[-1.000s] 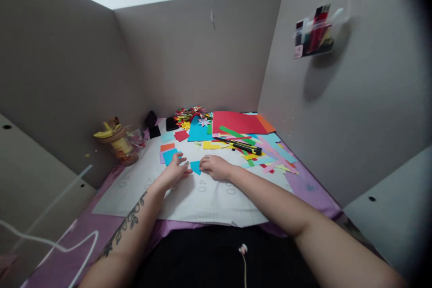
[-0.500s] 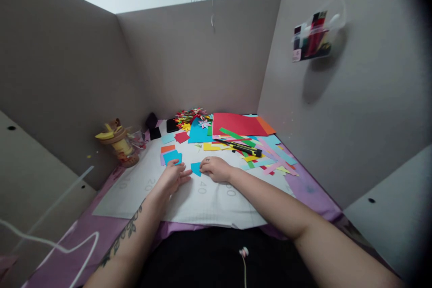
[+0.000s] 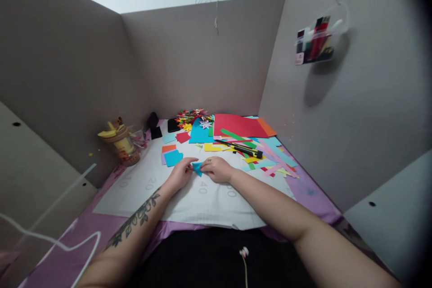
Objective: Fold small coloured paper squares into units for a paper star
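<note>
A small piece of blue paper [image 3: 197, 169], partly folded, is between my hands over the white sheet [image 3: 141, 202]. My left hand [image 3: 182, 173] has its fingers bent round the paper's left edge. On the other side, my right hand [image 3: 218, 169] pinches the right edge with the fingertips. The paper's corner points down towards me. Left of my hands lie blue paper squares [image 3: 173, 158], with an orange square [image 3: 169, 148] just beyond them. The fingertips hide part of the held paper.
A yellow-and-black utility knife [image 3: 248, 150] lies among coloured paper strips [image 3: 276, 158] on the right. Red paper sheets [image 3: 236, 125] and folded paper stars [image 3: 192, 118] are at the back. A yellow-lidded cup [image 3: 123, 144] stands left; a clear container [image 3: 317, 45] hangs on the right wall.
My left hand has moved right from beside the blue squares and closed on the paper's left edge. The paper now looks more folded. My right hand has kept its grip.
</note>
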Available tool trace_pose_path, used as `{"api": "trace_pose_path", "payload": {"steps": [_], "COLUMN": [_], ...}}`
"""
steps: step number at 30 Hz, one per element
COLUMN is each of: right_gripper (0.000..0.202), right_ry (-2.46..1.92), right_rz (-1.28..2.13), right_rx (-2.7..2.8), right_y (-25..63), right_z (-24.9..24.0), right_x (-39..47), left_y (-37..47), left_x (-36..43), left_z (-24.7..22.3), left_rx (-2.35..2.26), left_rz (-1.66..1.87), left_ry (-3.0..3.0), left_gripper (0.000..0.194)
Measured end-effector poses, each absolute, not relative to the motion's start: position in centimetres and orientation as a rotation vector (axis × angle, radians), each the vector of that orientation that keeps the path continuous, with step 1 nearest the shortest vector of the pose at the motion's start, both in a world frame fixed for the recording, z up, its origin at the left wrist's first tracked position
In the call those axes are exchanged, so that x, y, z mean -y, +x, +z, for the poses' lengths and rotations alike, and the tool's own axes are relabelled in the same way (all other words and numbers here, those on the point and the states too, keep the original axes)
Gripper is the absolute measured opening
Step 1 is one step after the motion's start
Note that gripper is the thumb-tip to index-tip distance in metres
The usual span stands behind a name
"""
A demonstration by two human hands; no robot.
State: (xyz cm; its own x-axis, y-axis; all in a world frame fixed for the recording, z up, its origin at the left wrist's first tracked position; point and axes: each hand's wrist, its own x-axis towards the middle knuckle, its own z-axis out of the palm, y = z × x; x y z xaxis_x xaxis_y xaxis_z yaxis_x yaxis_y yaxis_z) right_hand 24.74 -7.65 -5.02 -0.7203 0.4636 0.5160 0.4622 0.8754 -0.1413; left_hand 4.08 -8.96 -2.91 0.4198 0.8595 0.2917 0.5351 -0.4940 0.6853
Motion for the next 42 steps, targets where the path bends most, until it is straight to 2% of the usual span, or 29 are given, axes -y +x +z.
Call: {"api": "trace_pose_path", "payload": {"steps": [7,18,33,42], "right_gripper": [0.029,0.023,0.018,0.014], "right_ry": [-0.621,-0.605,-0.6,-0.563], "right_rz": [0.023,0.029,-0.015,-0.026], "right_rx": [2.506,2.573,2.651,2.664], "right_y": [24.7,24.4,24.2,24.2], "right_z": [-5.1,-4.2,-3.9,-4.1], "right_x": [7.6,8.1,8.4,8.6], "left_y": [3.9,3.4,2.7,2.5], "left_x": [8.8,9.3,7.8,5.7], "left_z": [-2.3,-1.3,-2.3,-2.1], "left_rx": [-1.057,-1.02,-1.081,-0.921], "left_rz": [0.654,0.341,0.52,0.412], "left_ry": [2.67,3.03,2.774,2.736], "left_gripper": [0.021,0.018,0.022,0.02]}}
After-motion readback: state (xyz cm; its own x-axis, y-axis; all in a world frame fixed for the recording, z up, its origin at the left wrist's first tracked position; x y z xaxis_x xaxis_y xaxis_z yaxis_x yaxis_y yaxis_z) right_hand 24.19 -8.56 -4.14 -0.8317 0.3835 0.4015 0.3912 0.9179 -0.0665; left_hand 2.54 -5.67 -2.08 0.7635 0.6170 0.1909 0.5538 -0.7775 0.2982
